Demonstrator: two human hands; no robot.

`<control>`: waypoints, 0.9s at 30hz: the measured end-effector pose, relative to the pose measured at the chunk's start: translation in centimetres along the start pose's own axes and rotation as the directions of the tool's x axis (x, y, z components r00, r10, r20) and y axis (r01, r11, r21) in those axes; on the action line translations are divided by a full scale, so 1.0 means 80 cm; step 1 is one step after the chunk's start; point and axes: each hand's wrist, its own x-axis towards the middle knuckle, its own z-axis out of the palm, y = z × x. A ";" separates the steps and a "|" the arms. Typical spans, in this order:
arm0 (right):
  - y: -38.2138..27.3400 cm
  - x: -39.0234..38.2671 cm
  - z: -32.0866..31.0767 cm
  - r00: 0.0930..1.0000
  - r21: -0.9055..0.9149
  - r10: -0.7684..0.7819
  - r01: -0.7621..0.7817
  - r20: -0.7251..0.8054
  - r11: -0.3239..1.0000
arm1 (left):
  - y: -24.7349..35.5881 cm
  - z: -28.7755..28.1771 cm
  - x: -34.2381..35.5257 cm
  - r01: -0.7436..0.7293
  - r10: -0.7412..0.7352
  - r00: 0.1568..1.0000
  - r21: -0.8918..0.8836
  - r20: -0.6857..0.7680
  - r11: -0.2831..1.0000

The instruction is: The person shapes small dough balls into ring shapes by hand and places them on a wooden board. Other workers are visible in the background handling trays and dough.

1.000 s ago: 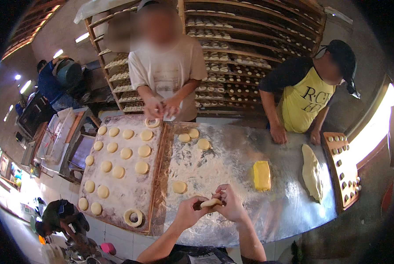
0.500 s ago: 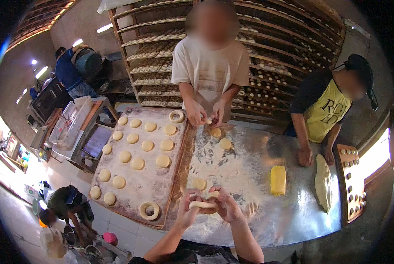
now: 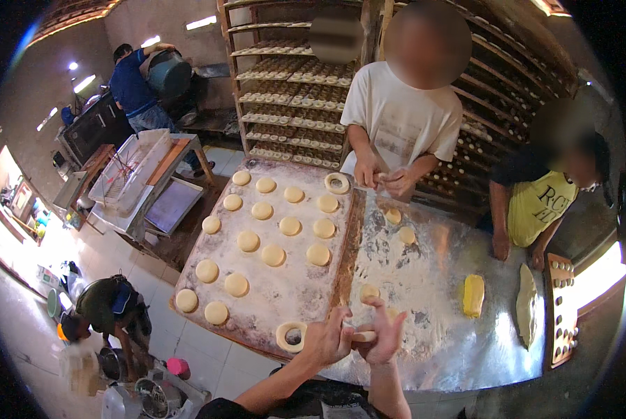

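Observation:
At the lower middle, my left hand [image 3: 328, 336] and my right hand [image 3: 383, 335] hold a pale dough ring [image 3: 362, 336] between them, fingers curled round it, with some of my right fingers raised. They are over the floured metal table [image 3: 431, 349], beside a floured board [image 3: 187, 279]. A shaped dough ring [image 3: 290, 337] lies on the board's near corner, left of my hands. Several flat dough discs [image 3: 273, 255] sit in rows on the board, with another ring [image 3: 337, 183] at its far corner. A disc [image 3: 369, 291] lies just beyond my fingers.
A co-worker [image 3: 403, 112] opposite handles dough. Another [image 3: 536, 209] stands right, near a long dough piece [image 3: 526, 307], yellow block [image 3: 473, 297] and tray [image 3: 561, 307]. Racks [image 3: 292, 84] hold shaped dough. Two people [image 3: 131, 91] [image 3: 103, 307] work at the left, past a side table [image 3: 135, 181].
My hands and the held ring have shifted right in the view and turned, with fingers moving round it. The board, table and co-workers also appear further right as the view has swung.

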 end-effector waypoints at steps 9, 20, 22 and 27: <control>0.003 0.026 0.072 0.968 -0.062 0.204 -0.215 -0.147 0.975 | -0.043 -0.064 0.013 0.115 -0.098 0.993 -0.305 0.073 0.945; 0.042 0.055 0.096 0.950 -0.228 -0.306 0.311 0.058 0.922 | -0.065 -0.095 0.035 0.068 -0.037 0.987 -0.202 0.155 0.977; 0.039 0.056 0.099 0.978 0.451 -0.208 0.172 0.031 0.876 | -0.068 -0.096 0.038 0.107 -0.075 0.978 -0.160 0.197 0.981; 0.019 0.059 0.108 0.997 -0.024 0.014 -0.016 -0.071 1.000 | -0.070 -0.098 0.053 0.146 -0.101 0.966 -0.184 0.237 0.972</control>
